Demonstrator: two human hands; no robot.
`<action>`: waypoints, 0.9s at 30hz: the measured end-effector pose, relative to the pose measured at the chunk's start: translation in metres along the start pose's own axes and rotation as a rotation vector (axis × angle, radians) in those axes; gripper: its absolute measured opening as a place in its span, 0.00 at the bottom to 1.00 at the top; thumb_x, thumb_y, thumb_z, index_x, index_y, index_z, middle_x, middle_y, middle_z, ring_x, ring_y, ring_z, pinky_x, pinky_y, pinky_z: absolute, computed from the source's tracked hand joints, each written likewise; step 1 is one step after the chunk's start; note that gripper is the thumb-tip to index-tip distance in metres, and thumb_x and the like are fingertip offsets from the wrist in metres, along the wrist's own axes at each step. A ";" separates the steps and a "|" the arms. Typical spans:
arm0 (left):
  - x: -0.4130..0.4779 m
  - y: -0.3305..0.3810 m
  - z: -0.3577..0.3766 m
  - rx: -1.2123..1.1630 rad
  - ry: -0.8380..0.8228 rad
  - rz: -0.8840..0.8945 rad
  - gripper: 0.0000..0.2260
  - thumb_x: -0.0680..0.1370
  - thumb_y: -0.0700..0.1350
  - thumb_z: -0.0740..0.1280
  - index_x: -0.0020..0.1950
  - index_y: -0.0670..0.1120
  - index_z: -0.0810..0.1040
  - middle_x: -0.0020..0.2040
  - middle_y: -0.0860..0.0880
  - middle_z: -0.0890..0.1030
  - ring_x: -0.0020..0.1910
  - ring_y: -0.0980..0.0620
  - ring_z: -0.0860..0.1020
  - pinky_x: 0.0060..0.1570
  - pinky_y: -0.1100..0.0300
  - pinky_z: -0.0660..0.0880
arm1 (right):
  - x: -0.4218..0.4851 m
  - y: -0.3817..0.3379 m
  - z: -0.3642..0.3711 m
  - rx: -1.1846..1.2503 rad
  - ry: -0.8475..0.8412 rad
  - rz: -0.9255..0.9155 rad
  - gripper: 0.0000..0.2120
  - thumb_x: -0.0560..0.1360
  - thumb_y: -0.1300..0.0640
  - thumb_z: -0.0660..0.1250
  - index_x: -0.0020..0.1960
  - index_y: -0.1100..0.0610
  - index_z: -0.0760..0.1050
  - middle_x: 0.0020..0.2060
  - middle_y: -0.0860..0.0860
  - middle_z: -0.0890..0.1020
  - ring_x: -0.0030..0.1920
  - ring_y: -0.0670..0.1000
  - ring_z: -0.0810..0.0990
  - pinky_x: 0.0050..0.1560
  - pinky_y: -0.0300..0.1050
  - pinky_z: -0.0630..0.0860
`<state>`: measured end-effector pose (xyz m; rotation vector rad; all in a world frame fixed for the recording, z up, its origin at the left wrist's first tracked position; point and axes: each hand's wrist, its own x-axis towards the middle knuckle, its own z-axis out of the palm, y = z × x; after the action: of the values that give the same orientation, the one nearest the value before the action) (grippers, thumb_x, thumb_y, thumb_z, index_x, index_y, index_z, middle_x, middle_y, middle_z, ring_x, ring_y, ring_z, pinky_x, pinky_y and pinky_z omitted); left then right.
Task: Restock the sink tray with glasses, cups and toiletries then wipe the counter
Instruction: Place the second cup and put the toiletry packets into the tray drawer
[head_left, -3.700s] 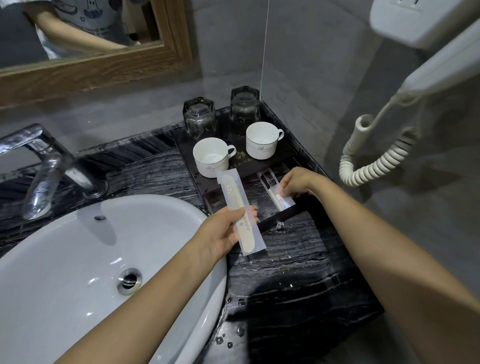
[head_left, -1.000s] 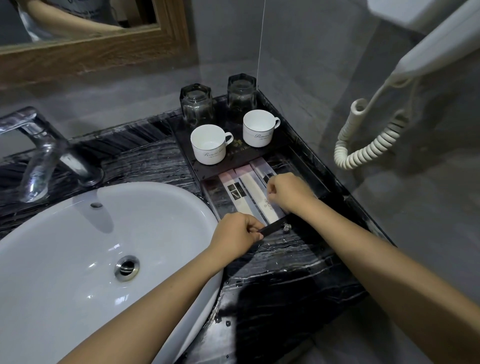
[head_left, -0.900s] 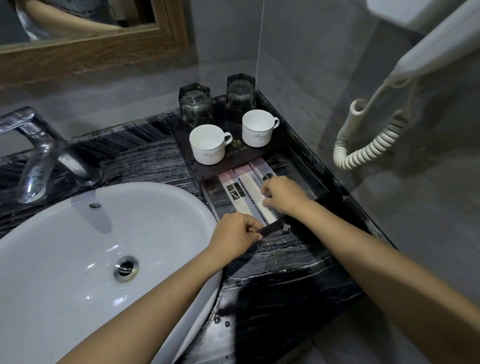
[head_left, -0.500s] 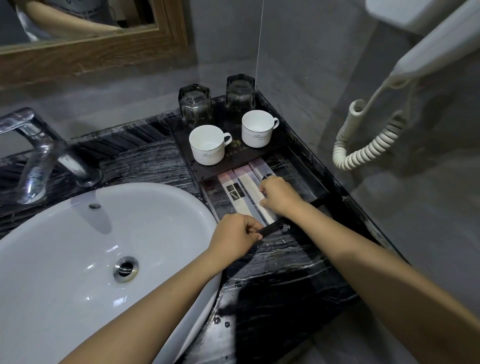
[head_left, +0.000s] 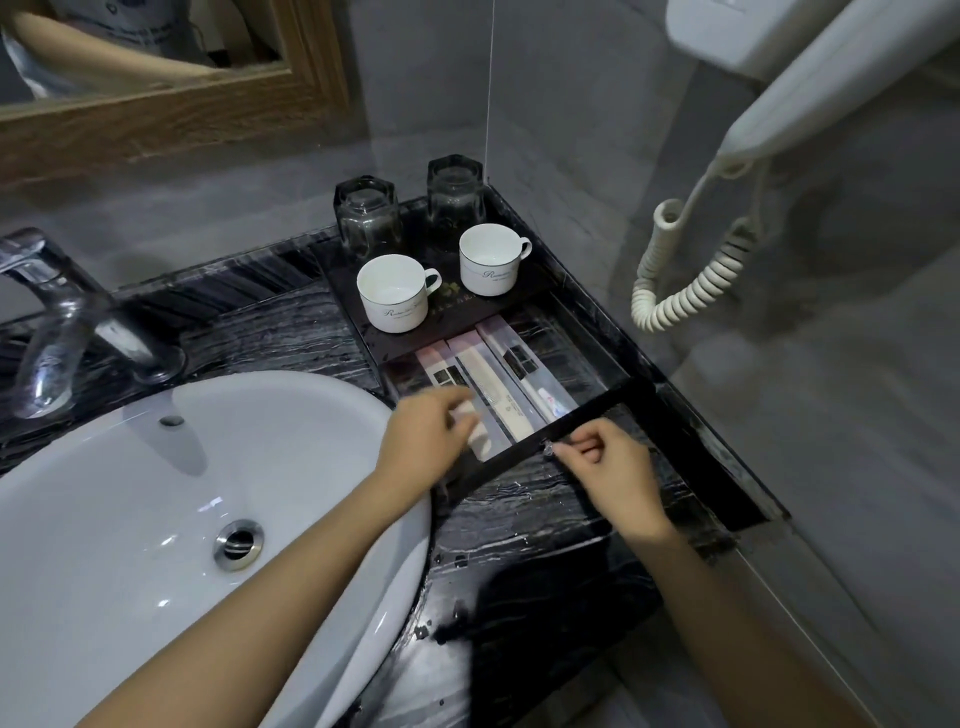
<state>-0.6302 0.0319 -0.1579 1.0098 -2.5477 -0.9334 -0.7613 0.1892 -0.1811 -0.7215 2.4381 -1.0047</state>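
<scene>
Hands work at the near end of the tray (head_left: 582, 332), a dark tray set on the black marbled surface (head_left: 519, 519) in the corner to the right of the basin (head_left: 156, 519). At the tray's far end stand two glasses (head_left: 368, 214), side by side against the wall. Just in front of them, on the tray's raised part, sit two white cups (head_left: 393, 292), handles turned right. In the tray's lower front part lie three long toiletry packets (head_left: 498, 364), touching one another and running from the raised part toward the front rim. The left hand (head_left: 426, 441) rests over the near end of the leftmost packet, fingers curled down onto it; it is blurred, so whether it pinches the packet cannot be told. The right hand (head_left: 613, 467) sits just outside the tray's front rim, thumb and forefinger pressed together on a small shiny knob (head_left: 546, 448) at that rim. Left of the tray, behind the basin, stands a chrome tap (head_left: 67, 322). On the wall right of the tray hangs a white hairdryer (head_left: 810, 88) with a coiled cord (head_left: 696, 280).
</scene>
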 end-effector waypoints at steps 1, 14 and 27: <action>0.004 -0.004 -0.005 0.072 0.084 0.035 0.14 0.76 0.46 0.66 0.60 0.46 0.79 0.56 0.48 0.82 0.52 0.49 0.80 0.55 0.57 0.74 | 0.000 0.001 0.006 0.008 -0.021 -0.004 0.08 0.72 0.54 0.71 0.47 0.57 0.76 0.41 0.51 0.80 0.38 0.46 0.76 0.44 0.40 0.74; 0.028 -0.057 -0.023 0.338 0.054 0.065 0.20 0.80 0.44 0.58 0.71 0.37 0.65 0.73 0.39 0.64 0.75 0.42 0.59 0.73 0.53 0.55 | 0.019 -0.006 0.033 0.052 0.068 -0.070 0.07 0.73 0.62 0.69 0.41 0.56 0.72 0.37 0.53 0.78 0.36 0.49 0.74 0.37 0.35 0.69; 0.032 -0.058 -0.025 0.316 0.024 0.052 0.23 0.80 0.49 0.58 0.72 0.38 0.63 0.75 0.41 0.62 0.76 0.45 0.56 0.74 0.55 0.53 | 0.060 -0.026 0.047 0.066 0.052 -0.119 0.04 0.73 0.61 0.70 0.44 0.61 0.76 0.40 0.54 0.78 0.38 0.49 0.76 0.42 0.39 0.73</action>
<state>-0.6122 -0.0335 -0.1764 1.0196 -2.7420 -0.5104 -0.7747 0.1132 -0.2036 -0.8362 2.4166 -1.1574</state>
